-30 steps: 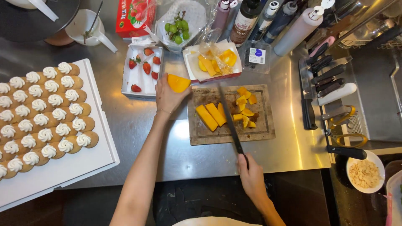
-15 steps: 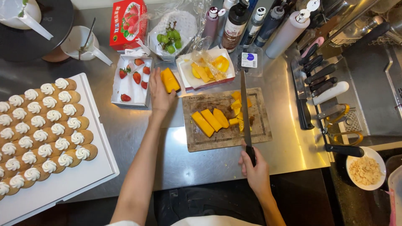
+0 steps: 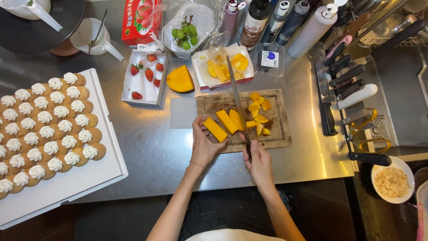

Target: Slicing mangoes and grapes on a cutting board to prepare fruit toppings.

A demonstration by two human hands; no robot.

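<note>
A wooden cutting board (image 3: 278, 134) lies on the steel counter with long orange mango strips (image 3: 226, 121) and small mango cubes (image 3: 258, 109) on it. My left hand (image 3: 204, 145) rests at the board's near left corner, fingers touching the leftmost strip (image 3: 215, 129). My right hand (image 3: 258, 165) grips the dark handle of a long knife (image 3: 236, 96), whose blade points away across the strips. A mango half (image 3: 179, 79) lies on the counter beyond the board's left corner.
A white tray (image 3: 107, 165) of cream-topped cookies fills the left. A box of strawberries (image 3: 143, 76), a tray of mango pieces (image 3: 227, 67), green grapes (image 3: 183, 31), bottles (image 3: 276, 20), a knife rack (image 3: 347, 89) and a bowl of chopped nuts (image 3: 392, 180) surround the board.
My left hand set the mango half down on the counter and came back to the strips on the board. The knife swung from the board's right side to lie across the strips.
</note>
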